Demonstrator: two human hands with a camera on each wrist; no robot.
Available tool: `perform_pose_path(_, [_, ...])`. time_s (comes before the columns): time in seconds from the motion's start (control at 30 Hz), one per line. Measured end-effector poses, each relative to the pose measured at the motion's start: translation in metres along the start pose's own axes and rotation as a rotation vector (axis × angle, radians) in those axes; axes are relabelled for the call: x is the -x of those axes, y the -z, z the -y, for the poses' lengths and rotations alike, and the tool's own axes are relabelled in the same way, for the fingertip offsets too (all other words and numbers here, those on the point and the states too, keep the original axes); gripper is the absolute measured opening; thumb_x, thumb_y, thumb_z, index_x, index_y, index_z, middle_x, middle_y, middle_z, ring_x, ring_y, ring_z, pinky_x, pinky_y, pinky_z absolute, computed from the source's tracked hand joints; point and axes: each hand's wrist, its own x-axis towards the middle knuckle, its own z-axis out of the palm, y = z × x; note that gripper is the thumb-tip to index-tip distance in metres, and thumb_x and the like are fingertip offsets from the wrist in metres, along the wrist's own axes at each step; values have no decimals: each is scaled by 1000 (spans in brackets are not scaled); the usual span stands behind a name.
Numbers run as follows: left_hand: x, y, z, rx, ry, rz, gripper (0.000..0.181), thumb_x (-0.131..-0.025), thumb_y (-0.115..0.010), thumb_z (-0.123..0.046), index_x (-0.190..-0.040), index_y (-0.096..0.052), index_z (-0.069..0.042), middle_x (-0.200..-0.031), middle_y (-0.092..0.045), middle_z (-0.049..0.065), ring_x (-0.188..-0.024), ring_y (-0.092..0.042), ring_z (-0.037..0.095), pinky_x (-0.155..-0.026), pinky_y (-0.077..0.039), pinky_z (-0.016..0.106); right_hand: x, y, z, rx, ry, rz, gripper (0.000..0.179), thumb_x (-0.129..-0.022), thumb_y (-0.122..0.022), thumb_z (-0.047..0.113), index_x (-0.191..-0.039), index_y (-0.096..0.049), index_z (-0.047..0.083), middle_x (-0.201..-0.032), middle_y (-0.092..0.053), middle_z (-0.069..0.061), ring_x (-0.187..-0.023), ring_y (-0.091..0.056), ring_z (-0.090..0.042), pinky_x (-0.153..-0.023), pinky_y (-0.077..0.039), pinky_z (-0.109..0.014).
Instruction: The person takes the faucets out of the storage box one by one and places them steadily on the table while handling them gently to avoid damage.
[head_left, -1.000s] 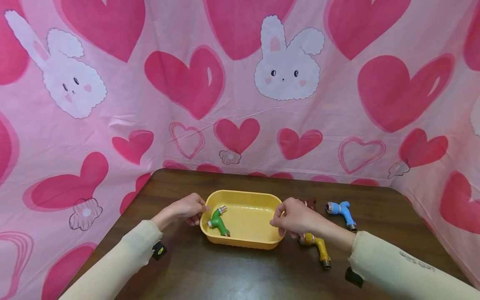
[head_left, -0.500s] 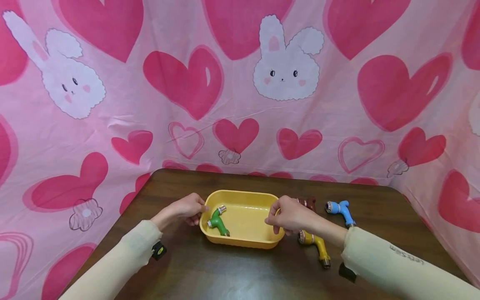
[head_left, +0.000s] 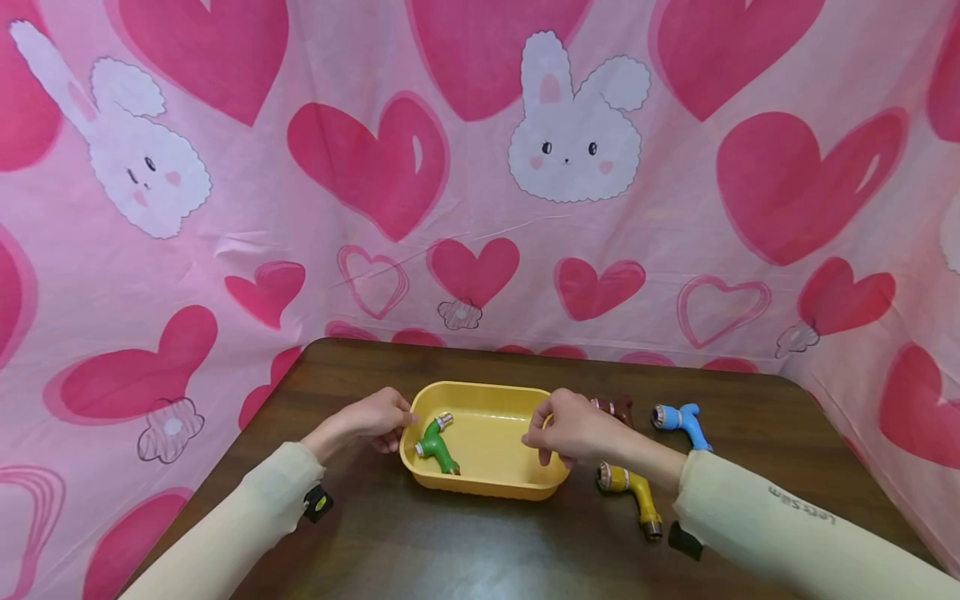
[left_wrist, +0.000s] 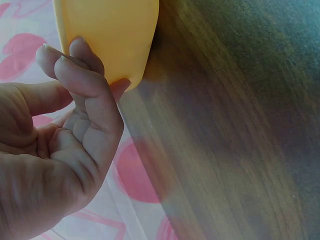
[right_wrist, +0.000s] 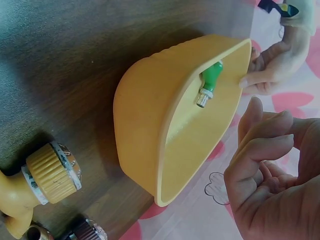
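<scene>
A yellow plastic basin (head_left: 495, 487) stands on the table, with a small green tap (head_left: 437, 446) lying inside at its left end. My left hand (head_left: 375, 417) grips the basin's left rim, thumb over the edge and fingers against the outside wall. Over the basin's right end hovers my right hand (head_left: 573, 427). Its fingers are loosely curled, hold nothing, and stand apart from the rim in the right wrist view. A yellow tap (head_left: 633, 496) lies just right of the basin. Beyond it are a blue tap (head_left: 682, 423) and a dark red tap (head_left: 617, 408), partly hidden behind the right hand.
The brown wooden table (head_left: 465, 550) has its back edge against a pink curtain (head_left: 480, 208) printed with hearts and rabbits. The curtain also rises at both sides. Both forearms wear pale sleeves, each with a small black device at the wrist.
My right hand has come off the basin's right rim and shifted a little left, over the basin. The left hand, the basin and the taps have stayed in place.
</scene>
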Motion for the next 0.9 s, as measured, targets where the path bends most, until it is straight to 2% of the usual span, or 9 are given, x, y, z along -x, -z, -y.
perform_pose_path(0.17, [1,0,0,-2,-2,0,22,-107,-60,-11,-98,-75,2,-64,-58,6,-47,-52,13,-49,-53,25,-3,-1,1,6,26,5,19,-98,-75,17,-81,-71,10,-66,-71,-10,-42,-50,-12,-42,-41,-24])
perform_pose_path(0.43, [1,0,1,-8,0,-2,23,-107,-60,-12,-97,-75,2,-64,-58,6,-47,-53,13,-49,-53,26,-7,-3,4,-8,10,3,20,-98,-75,19,-82,-70,10,-63,-69,-4,-42,-50,-12,-40,-35,-22])
perform_pose_path(0.9, [1,0,-1,-13,-8,-1,23,-107,-59,-10,-96,-74,3,-62,-57,5,-46,-52,11,-48,-52,24,-21,-4,7,8,-20,-3,22,-99,-74,18,-79,-70,9,-66,-71,-7,-42,-49,-13,-42,-36,-24])
